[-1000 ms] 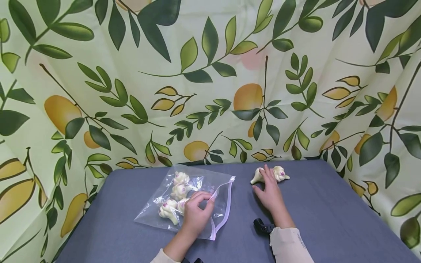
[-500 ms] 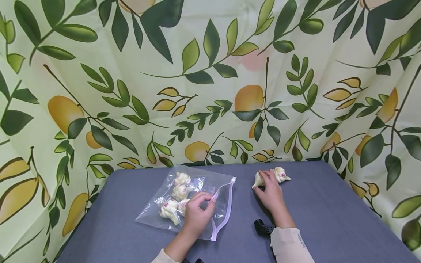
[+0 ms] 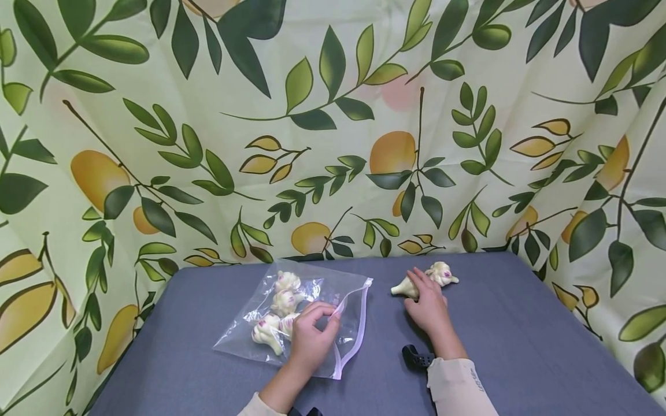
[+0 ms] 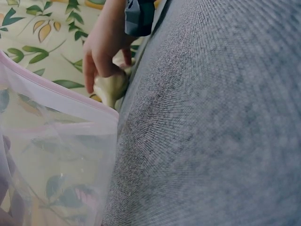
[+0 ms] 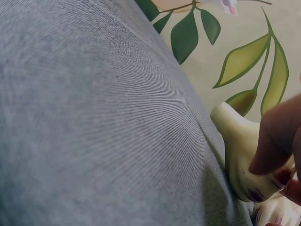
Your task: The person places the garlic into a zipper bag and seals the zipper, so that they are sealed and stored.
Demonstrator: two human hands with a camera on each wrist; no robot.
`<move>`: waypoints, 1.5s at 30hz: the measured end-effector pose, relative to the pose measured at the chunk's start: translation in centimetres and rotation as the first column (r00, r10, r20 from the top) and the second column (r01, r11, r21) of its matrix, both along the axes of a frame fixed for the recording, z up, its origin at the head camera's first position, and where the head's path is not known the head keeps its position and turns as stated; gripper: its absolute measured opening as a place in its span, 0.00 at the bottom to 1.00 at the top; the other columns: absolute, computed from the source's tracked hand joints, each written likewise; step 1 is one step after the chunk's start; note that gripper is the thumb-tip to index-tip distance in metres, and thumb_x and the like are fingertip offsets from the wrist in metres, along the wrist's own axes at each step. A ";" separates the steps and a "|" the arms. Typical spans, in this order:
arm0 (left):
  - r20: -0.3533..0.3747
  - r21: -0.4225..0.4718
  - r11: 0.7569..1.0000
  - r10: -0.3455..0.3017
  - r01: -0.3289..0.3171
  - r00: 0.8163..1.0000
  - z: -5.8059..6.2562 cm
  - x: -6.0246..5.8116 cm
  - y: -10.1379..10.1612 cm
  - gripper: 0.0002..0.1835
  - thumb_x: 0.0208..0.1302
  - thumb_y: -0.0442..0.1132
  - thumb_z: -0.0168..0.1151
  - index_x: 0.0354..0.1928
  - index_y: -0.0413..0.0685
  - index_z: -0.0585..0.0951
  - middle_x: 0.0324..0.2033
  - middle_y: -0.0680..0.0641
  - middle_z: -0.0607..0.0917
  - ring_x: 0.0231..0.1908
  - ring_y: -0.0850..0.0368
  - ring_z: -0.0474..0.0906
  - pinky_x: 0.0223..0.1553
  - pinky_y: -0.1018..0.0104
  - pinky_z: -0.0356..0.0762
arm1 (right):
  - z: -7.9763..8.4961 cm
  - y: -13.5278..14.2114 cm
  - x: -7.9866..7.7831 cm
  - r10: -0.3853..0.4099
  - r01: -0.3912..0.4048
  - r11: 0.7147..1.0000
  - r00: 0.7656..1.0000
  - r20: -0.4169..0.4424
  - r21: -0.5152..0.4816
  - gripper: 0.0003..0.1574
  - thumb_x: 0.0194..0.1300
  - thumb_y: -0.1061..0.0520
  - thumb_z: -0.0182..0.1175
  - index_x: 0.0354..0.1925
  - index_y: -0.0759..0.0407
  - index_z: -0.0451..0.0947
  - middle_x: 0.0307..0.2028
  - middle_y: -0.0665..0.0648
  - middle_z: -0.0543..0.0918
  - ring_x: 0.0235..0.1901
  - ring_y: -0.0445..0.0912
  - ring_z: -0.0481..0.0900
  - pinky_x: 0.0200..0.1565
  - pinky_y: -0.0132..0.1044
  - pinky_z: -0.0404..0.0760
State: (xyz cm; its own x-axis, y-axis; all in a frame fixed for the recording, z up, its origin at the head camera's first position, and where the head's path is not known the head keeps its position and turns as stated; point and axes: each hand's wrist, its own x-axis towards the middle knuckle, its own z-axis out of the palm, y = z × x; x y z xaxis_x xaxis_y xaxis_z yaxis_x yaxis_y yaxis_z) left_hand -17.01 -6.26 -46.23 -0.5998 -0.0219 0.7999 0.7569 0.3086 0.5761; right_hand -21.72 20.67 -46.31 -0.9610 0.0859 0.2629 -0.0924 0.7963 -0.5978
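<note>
four garlic bulbs [image 3: 266, 332] show inside the clear zip bag [image 3: 333, 283], one of them half behind the left hand [image 3: 314, 338]. outside, near the far edge of the surface [image 3: 499, 335], the right hand [image 3: 430, 303] has thumb and fingers bent about a loose bulb [image 3: 407, 288], its neck poking out toward the bag. its neighbour [image 3: 441, 273] sits just beside; from where i stand i can't tell whether they touch. so i'd seat the grip deep on the round body, thumb against one flank and fingers on the other, then lift straight up before going sideways, or the neighbour may be knocked rolling. it looks smooth, so a fingertip hold could slip. the left hand pinches the bag's lip by the zip strip [image 3: 364, 312]; that pinch should be light but steady, the lip held high, since such thin film could sag and close the mouth.
</note>
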 end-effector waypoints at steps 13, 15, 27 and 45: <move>-0.036 -0.005 1.000 0.013 -0.013 0.999 0.4 0.0 0.0 0.07 0.47 0.24 0.69 0.25 0.42 0.84 0.27 0.45 0.87 0.32 0.52 0.82 0.42 0.73 0.78 | 0.0 0.3 0.0 0.002 -0.003 1.000 1.000 -0.012 -0.015 0.37 0.52 0.64 0.61 0.63 0.55 0.73 0.68 0.61 0.69 0.65 0.65 0.63 0.56 0.70 0.64; -0.026 -0.008 1.000 0.009 -0.009 1.000 0.1 -0.1 -0.1 0.06 0.50 0.26 0.69 0.26 0.44 0.85 0.28 0.46 0.87 0.33 0.53 0.82 0.43 0.73 0.78 | -0.1 0.4 0.0 0.008 -0.008 1.000 1.000 -0.011 -0.014 0.37 0.53 0.62 0.61 0.64 0.55 0.73 0.67 0.62 0.70 0.64 0.66 0.64 0.56 0.71 0.64; -0.028 -0.013 1.000 0.000 -0.001 1.000 -0.3 -0.3 -0.2 0.06 0.51 0.27 0.69 0.27 0.45 0.85 0.28 0.47 0.87 0.33 0.54 0.82 0.43 0.74 0.78 | -0.3 0.6 0.1 0.066 -0.065 0.979 0.998 -0.003 -0.194 0.28 0.70 0.55 0.56 0.66 0.59 0.71 0.65 0.65 0.72 0.64 0.62 0.70 0.63 0.59 0.67; -0.060 0.003 1.000 0.000 0.000 0.998 3.4 1.9 0.5 0.09 0.44 0.19 0.67 0.23 0.39 0.83 0.25 0.42 0.85 0.29 0.49 0.80 0.38 0.72 0.77 | -0.7 0.9 -0.2 -0.016 0.058 0.964 0.986 0.163 -0.261 0.48 0.57 0.48 0.68 0.70 0.63 0.62 0.61 0.70 0.75 0.53 0.58 0.74 0.55 0.50 0.72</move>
State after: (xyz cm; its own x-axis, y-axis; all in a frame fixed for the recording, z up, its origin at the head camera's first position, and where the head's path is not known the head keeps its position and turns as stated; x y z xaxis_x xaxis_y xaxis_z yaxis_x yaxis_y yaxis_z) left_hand -15.12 -5.79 -42.85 -0.5510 -0.0249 0.8341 0.7899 0.3068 0.5309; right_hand -21.88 21.61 -47.05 -0.9833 0.1679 0.0708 0.0469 0.6090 -0.7918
